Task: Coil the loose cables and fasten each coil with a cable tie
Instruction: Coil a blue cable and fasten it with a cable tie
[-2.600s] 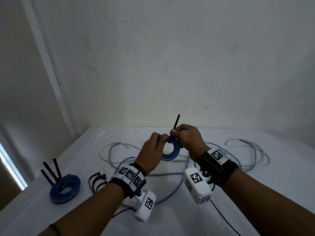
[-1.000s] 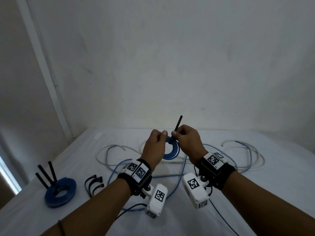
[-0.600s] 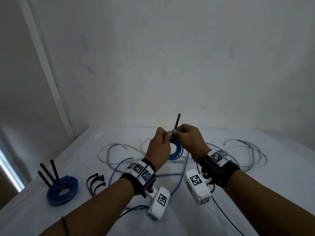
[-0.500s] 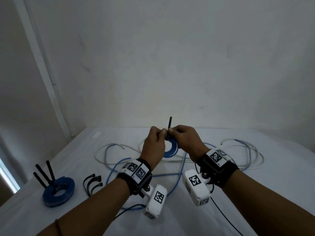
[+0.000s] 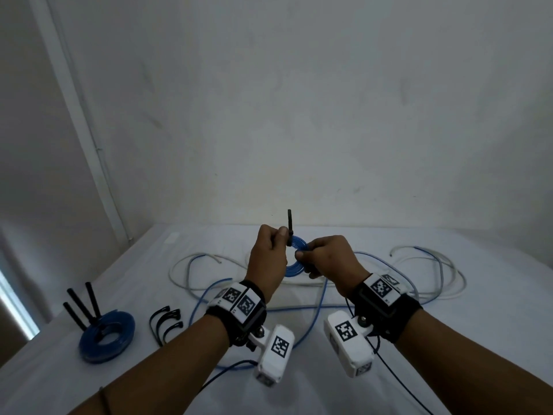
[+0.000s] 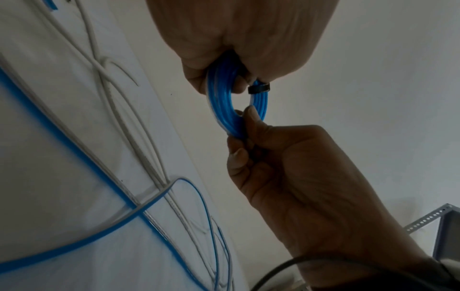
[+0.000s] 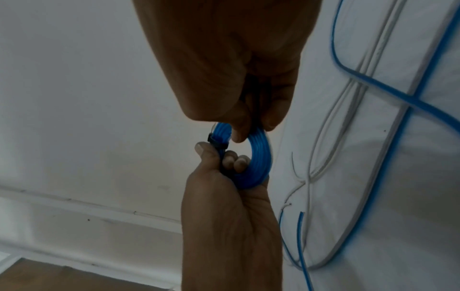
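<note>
The small blue cable coil (image 6: pixel 219 102) has a smooth, glossy plastic jacket, faintly translucent where light passes its strands. The black cable tie (image 6: pixel 259 89) banding it looks like matt plastic, its tail (image 5: pixel 289 223) stiff and dull. The desk (image 5: pixel 449 339) wears a white cloth cover, matt and softly creased. On it, the loose white cables (image 7: pixel 321 137) show a smooth, satin plastic sheath, the loose blue cable (image 7: pixel 388 88) a shinier one. The wall (image 5: pixel 299 115) is matt, slightly uneven paint. The perforated angle bar (image 6: pixel 438 214) looks like dull grey metal.
</note>
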